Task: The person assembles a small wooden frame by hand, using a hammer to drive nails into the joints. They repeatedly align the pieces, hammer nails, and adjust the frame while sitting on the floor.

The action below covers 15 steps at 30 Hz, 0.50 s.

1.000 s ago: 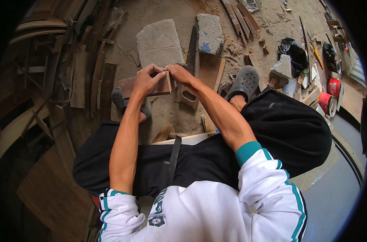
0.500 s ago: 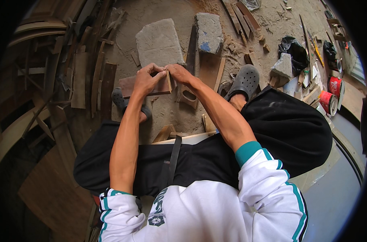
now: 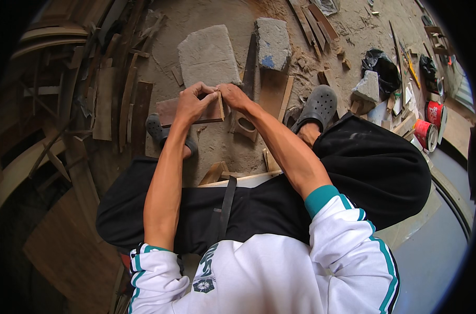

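Close together ahead of me, my left hand (image 3: pixel 193 103) and my right hand (image 3: pixel 235 97) meet at the upper right corner of a reddish-brown wooden board (image 3: pixel 169 110). Left thumb and fingers pinch toward the board's pale end edge. My right fingers are folded and closed at that same corner, from the other side. The fingertips overlap there, so anything small between them is hidden. Beneath my right wrist lies a wooden piece with a round hole (image 3: pixel 245 125).
Beyond my hands lie a broad grey slab (image 3: pixel 209 55) and a narrower concrete block (image 3: pixel 273 44) with blue marks. Wood offcuts (image 3: pixel 104 102) crowd the left. A black plastic bag (image 3: pixel 383 70) and red cans (image 3: pixel 425 133) stand at right. My feet wear grey clogs (image 3: pixel 320 104).
The whole view has shifted very slightly. Both hands keep the same hold at the board's corner, with hardly any movement.
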{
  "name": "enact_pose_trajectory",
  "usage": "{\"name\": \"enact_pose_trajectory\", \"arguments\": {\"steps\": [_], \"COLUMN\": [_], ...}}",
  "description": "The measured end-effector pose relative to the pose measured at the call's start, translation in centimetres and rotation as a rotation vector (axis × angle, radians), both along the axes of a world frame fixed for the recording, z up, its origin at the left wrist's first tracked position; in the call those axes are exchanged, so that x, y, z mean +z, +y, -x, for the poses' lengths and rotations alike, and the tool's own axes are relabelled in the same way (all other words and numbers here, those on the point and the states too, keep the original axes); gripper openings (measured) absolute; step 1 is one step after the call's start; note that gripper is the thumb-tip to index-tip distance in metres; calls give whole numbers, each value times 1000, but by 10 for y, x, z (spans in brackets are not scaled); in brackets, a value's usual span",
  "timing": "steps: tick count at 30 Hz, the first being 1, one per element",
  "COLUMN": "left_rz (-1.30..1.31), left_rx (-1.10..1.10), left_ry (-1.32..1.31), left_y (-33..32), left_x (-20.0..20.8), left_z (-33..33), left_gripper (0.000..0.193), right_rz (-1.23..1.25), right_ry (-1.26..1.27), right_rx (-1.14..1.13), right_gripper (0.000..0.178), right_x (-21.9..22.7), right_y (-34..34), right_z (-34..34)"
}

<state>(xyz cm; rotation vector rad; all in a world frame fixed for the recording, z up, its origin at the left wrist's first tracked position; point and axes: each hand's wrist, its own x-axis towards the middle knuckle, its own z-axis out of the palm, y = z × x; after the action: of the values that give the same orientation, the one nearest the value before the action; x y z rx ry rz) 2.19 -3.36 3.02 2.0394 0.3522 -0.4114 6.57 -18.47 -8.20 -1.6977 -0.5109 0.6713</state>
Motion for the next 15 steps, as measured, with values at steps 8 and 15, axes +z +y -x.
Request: {"name": "enact_pose_trajectory", "arguments": {"steps": [8,15], "left_rz": [7,-30], "left_rx": [-3,-16], "left_ry": [-37,-33], "left_y": [-2,-2], "left_x": [2,4], "left_z": [2,1], "left_gripper": [10,9], "right_rz": [-5,-18], "right_ry": [-6,3], "right_rx": [-4,-21], "right_gripper": [41,41], "right_x": [-2,0], "right_y": [1,2], "right_z": [0,1]}}
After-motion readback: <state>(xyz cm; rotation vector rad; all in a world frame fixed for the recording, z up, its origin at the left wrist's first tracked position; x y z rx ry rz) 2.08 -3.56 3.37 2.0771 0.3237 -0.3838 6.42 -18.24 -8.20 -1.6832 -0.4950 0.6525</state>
